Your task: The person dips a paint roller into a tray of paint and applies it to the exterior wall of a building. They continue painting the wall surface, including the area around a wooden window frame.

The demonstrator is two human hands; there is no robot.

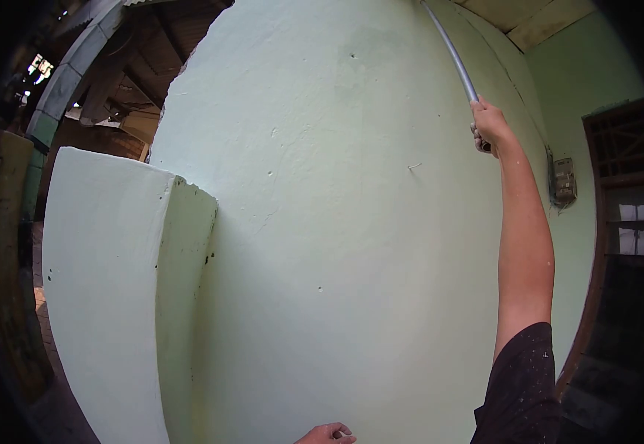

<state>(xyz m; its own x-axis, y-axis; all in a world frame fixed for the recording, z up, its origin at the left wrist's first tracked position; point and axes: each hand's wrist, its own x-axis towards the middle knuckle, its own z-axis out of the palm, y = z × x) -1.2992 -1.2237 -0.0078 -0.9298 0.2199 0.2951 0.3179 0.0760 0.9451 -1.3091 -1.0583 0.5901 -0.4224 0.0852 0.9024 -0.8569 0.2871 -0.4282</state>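
Raised at the upper right, my right hand (489, 127) is closed around the lower end of a slim grey pole (455, 59). The pole slants up and left along the wall, and its far end lies at the top edge of the view, where I cannot make out what it carries. Pale green paint covers the large wall (336, 222), which has small holes and a damp-looking darker patch near the top. Only part of my left hand (326, 434) shows at the bottom edge; its fingers are loosely curled, with a gap by the thumb and nothing visible between them.
A low pale green wall (103, 281) juts out on the left. A nail (414, 166) sticks out of the large wall. To the right are an electricity meter (563, 181) and a dark-framed door (625, 222). A ceiling (536, 18) spans the upper right.
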